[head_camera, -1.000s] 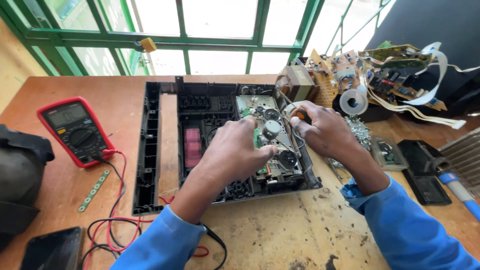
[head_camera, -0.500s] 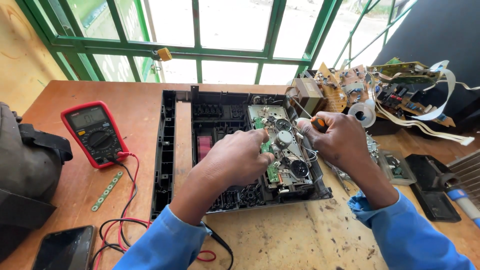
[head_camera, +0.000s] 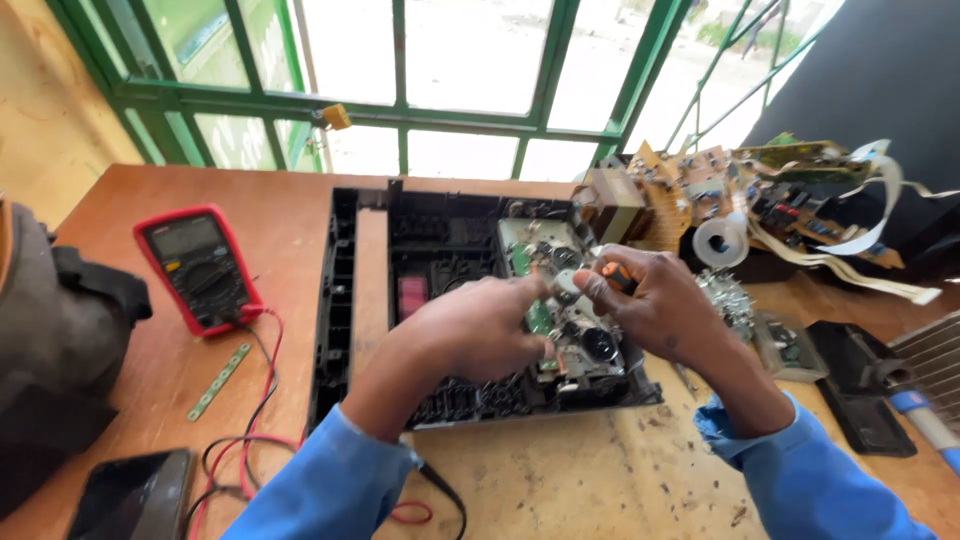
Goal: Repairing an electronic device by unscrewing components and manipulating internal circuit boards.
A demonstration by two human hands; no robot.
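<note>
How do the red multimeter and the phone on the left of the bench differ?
The multimeter has a red casing with a grey display and a dial; the phone is a plain black slab with a dark screen. Red and black leads run from the multimeter, while no lead can be seen plugged into the phone. The multimeter lies further up the bench; the phone sits at the near edge, partly cut off by the frame. Both lie flat, untouched by either hand.

L hand (head_camera: 480, 325) covers centre of the mechanism (head_camera: 570, 310), so what its fingers touch can't be told. R hand (head_camera: 655, 305) hides most of the orange-handled tool (head_camera: 618, 277); tip not visible. Both motion-blurred. Dark bag (head_camera: 55, 350) cut by left edge, phone (head_camera: 130, 497) by bottom edge, blue-tipped tool (head_camera: 925, 420) by right edge.
</note>
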